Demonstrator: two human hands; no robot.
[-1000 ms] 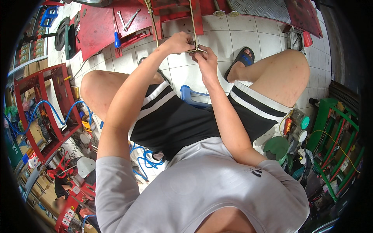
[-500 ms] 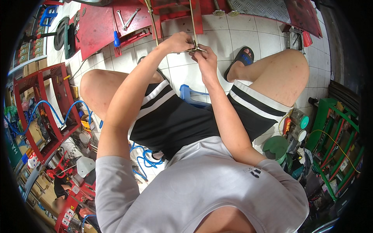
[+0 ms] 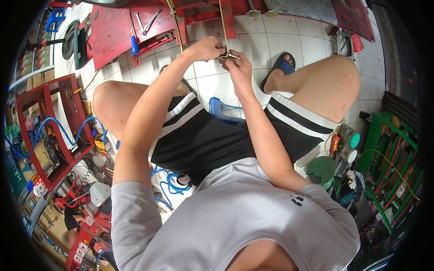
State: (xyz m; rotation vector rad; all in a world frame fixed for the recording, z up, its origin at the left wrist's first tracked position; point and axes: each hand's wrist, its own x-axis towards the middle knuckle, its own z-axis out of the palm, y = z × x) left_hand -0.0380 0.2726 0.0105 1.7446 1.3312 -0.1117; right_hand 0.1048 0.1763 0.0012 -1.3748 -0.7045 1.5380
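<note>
A thin brass-coloured metal frame point(image 3: 224, 28) extends toward me from the red stand, with two long bars and a crosspiece at the near end. At its right near corner, my left hand point(image 3: 207, 48) is closed, fingers bent round the corner from the left. Opposite it, my right hand point(image 3: 239, 67) makes a pinch with thumb and fingers against a small dark part point(image 3: 226, 53) at the same corner. Both hands nearly meet there. What exactly lies between the right fingertips is too small to make out.
A blue-handled screwdriver point(image 3: 134, 45) and two wrenches point(image 3: 151, 22) lie on the red platform point(image 3: 108, 34) at the far left. Below my arms is a blue plastic piece point(image 3: 215, 107). A blue hose point(image 3: 169, 183) coils on the floor; a green rack point(image 3: 382, 171) stands at right.
Both hands stay at the frame's corner. The right fingers have shifted very slightly; little else differs.
</note>
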